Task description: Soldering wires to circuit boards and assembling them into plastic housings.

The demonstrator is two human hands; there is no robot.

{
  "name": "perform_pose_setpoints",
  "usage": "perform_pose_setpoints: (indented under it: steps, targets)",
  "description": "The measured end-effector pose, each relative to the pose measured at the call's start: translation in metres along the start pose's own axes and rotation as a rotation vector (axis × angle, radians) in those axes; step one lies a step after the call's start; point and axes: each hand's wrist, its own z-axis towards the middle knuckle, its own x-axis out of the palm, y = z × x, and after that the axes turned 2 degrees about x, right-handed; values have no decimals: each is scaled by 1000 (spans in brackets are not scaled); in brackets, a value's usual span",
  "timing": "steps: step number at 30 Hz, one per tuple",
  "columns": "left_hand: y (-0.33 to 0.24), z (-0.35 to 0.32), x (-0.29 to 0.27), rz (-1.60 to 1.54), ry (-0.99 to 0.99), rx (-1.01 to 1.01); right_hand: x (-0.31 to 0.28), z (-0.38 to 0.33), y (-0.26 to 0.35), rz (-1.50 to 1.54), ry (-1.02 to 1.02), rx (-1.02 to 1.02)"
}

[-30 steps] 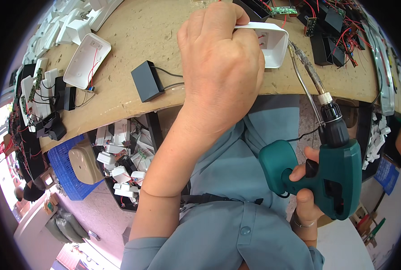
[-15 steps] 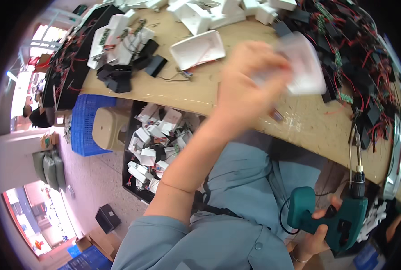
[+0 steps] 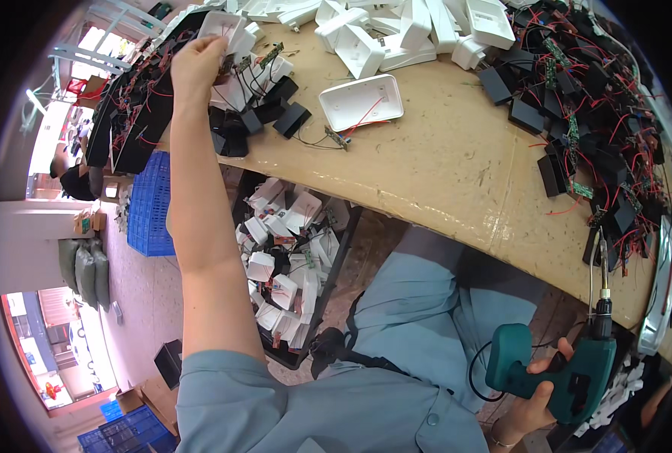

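Observation:
My left hand (image 3: 197, 69) is stretched to the far left of the table, its fingers closed on the edge of a white plastic casing (image 3: 223, 26). Under it lies a cluster of white casings, black boxes (image 3: 291, 119) and wired circuit boards. My right hand (image 3: 531, 408) grips a green soldering gun (image 3: 589, 370) low at the right, its metal tip pointing up beside the table edge. An open white casing (image 3: 361, 104) rests mid-table, with red wires across it and a small circuit board (image 3: 338, 139) at its near edge.
White casings (image 3: 360, 53) are heaped at the back. Black boxes with red wires and green boards (image 3: 577, 113) pile up on the right. Below the table's front edge stands a black bin (image 3: 343, 253) of white parts, with a blue crate (image 3: 150, 208) farther left.
My left hand has swung from mid-table to the far left, carrying the white casing. The view has shifted slightly. My right hand stays low at the right with the soldering gun.

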Motion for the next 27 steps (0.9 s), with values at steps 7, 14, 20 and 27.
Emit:
perform_pose_setpoints:
  steps: [7, 14, 20, 27]
  targets:
    - [0, -3, 4, 21, -77, -112, -4, 4, -3, 28, 28, -22]
    - [-70, -41, 57, 360, -133, 872, -5, 4, -8, 24, 1, -14]
    - [-70, -44, 106, 605, 451, 687, -5, 3, -7, 34, 21, -17]
    - [-68, -27, 112, 657, 499, 909, -9, 5, -12, 55, -14, -14]
